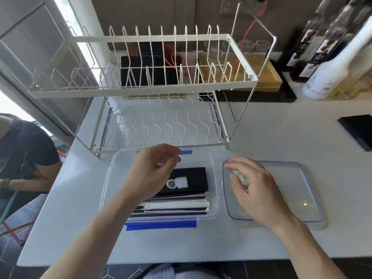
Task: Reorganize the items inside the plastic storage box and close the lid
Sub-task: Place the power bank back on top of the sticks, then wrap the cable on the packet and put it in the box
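The clear storage box (212, 178) stands open on the white counter (281, 137), with flat black packets (189, 181) inside. I see the left hand (153, 170) above it, fingers loosely curled, holding nothing. The right hand (255, 190) grips a small packet (240, 178) over the lid (302, 188) beside the box.

One head-worn wide-angle camera gives the only view. It looks forward and steeply down from above the near edge of the white table (261, 137), close enough that both forearms enter from the bottom of the frame. It faces the wire dish rack (161, 89) and the wall behind it; straight lines bow toward the frame's edges.
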